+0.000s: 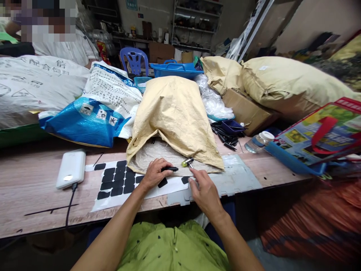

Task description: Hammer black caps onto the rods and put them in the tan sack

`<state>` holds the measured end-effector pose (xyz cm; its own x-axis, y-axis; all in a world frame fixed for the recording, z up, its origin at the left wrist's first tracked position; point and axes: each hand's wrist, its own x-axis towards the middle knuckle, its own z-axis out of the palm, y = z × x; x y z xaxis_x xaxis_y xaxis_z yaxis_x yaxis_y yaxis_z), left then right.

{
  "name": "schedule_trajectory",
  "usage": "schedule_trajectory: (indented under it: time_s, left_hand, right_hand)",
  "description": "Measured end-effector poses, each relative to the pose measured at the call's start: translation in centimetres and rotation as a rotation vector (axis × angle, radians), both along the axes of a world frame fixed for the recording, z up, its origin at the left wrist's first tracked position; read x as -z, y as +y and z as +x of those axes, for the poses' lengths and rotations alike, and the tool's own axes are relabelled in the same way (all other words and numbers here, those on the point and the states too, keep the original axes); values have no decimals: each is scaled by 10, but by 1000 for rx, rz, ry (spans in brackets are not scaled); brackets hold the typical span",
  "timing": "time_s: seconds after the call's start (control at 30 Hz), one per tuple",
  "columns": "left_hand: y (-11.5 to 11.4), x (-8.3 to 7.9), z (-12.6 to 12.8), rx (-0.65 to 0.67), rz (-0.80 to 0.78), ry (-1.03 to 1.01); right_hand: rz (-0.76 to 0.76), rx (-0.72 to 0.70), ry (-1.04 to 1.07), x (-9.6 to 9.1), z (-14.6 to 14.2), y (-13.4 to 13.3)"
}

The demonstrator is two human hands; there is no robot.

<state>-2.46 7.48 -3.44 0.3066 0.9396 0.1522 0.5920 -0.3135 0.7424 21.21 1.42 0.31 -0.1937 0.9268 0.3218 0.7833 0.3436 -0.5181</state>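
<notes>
Forward reach left hand (pixel 156 172) with rod (pixel 170 169), right hand (pixel 205 189) with hammer (pixel 187 162).

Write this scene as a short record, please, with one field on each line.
Left hand: holds a black pen-like piece
Right hand: holds a small hammer-like tool with a yellow-green end
In front: pale yellow sack, open mouth toward the hands
On table: white sheet with black patches, partly under the sack
Left side: white device with black cable
Right side: clear jar, white lid
</notes>
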Motion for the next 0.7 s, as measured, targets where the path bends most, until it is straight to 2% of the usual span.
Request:
schedule_trajectory:
  time_s: [0.07,0.2,0.33,0.53,0.7]
  left_hand:
    - [-1,0,0,8,7,7]
    - [-1,1,0,23,0,36]
    - [0,4,-1,51,-6,73]
    - [0,9,0,60,29,118]
    - [-1,8,1,71,44,146]
  right_hand:
    - [-81,-80,57,0,-10,10]
    - [-130,-168,-6,5,-25,28]
    - [-127,-223,-124,8,-32,38]
    - [-120,-227,-249,10,-36,44]
    - [-41,-277,-230,21,-37,46]
